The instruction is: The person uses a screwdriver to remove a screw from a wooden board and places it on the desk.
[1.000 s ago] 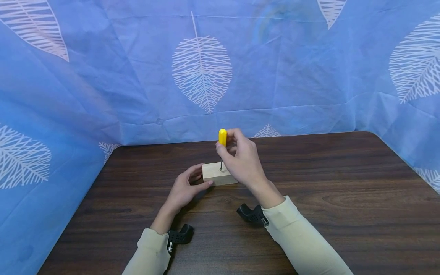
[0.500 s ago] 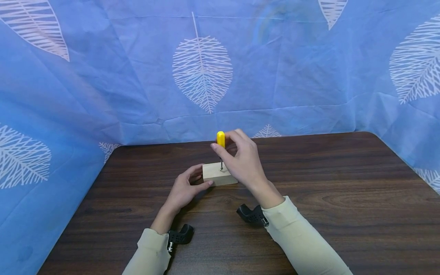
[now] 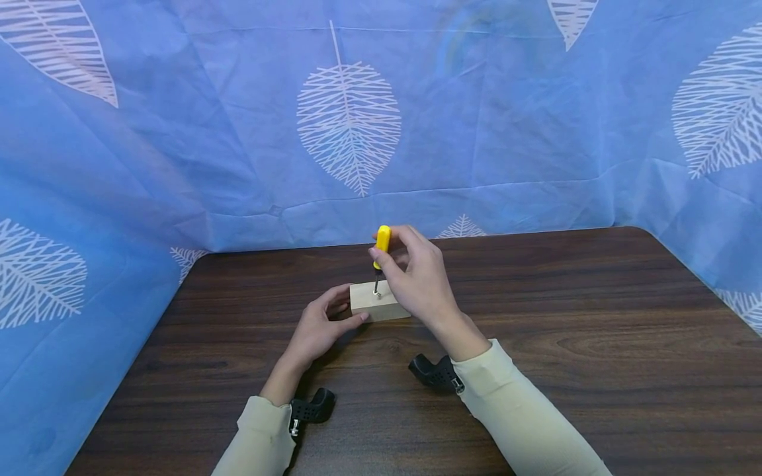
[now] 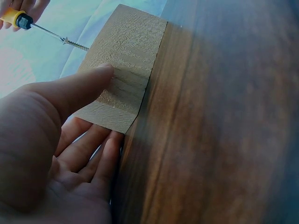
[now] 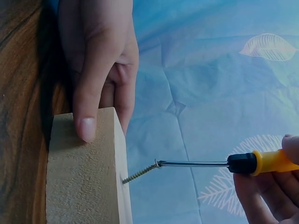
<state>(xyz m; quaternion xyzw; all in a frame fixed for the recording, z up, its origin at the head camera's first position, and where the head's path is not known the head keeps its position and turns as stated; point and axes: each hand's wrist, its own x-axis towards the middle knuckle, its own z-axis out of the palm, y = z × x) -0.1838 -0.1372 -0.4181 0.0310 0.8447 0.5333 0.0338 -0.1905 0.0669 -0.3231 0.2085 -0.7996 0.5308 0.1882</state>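
Observation:
A pale wooden block (image 3: 381, 309) lies on the dark table. My left hand (image 3: 318, 329) grips its left end, thumb on the near face and the other fingers at the end and behind. From the block's top a screw (image 5: 140, 174) sticks out, its point in the wood and most of its thread showing; it leans in the right wrist view. My right hand (image 3: 419, 277) pinches the yellow handle of a screwdriver (image 3: 383, 239) between thumb and fingers. The tip of the screwdriver's shaft (image 5: 194, 164) meets the screw head, at an angle to the screw.
The brown wood-grain table (image 3: 565, 330) spreads around the block. Behind it hangs a blue cloth (image 3: 250, 132) with white leaf prints. Black wrist mounts (image 3: 315, 405) sit on both forearms, just above the table.
The screwdriver goes from nearly upright to a tilt, its tip shifting left along with the screw head. My right fingers have shifted on the handle. The left hand and block stay in place.

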